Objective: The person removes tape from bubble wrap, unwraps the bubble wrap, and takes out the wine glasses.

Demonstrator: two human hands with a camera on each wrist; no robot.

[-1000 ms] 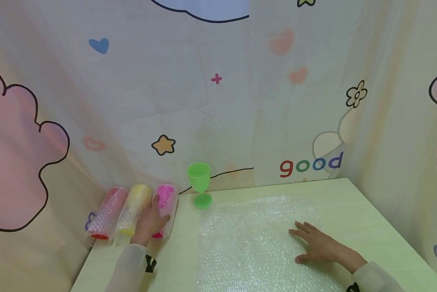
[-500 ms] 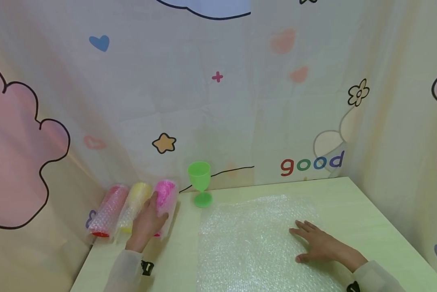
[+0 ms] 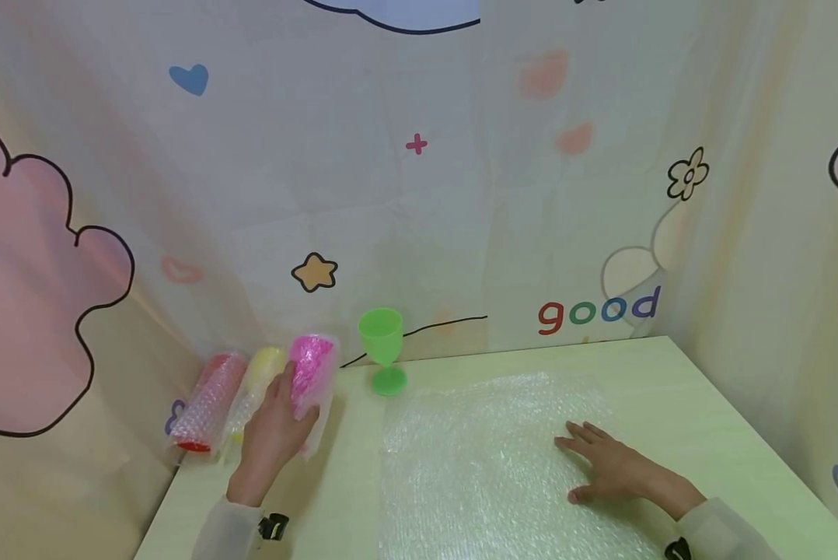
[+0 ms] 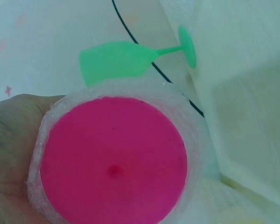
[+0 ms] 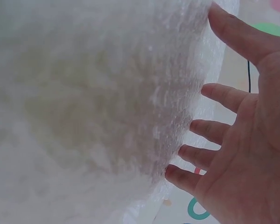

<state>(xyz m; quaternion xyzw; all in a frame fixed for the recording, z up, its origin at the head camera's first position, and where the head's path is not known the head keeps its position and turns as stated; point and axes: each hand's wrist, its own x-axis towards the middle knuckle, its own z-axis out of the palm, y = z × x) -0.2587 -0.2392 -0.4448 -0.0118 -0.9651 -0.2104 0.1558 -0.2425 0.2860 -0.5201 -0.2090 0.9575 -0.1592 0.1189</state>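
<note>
My left hand [image 3: 270, 434] grips a pink goblet [image 3: 312, 364] rolled in bubble wrap, tilted and raised at the table's back left. In the left wrist view, the pink goblet's round flat base [image 4: 114, 158] faces the camera with clear wrap around its edge. On a flat sheet of bubble wrap [image 3: 475, 482] rests my right hand [image 3: 615, 473], fingers spread and straight. The right wrist view has its fingertips at the sheet [image 5: 107, 116]. An unwrapped green goblet [image 3: 381, 336] stands upright behind the sheet's left corner.
Left of the held goblet, a yellow wrapped roll [image 3: 261, 377] and a red wrapped roll [image 3: 212, 397] lie side by side by the table's left edge. A patterned curtain [image 3: 419, 194] rises behind the pale table [image 3: 699, 435] and at both sides.
My left hand has lifted the wrapped pink goblet off the table and drawn it slightly nearer, tilting it. The right hand stays in place on the bubble wrap sheet.
</note>
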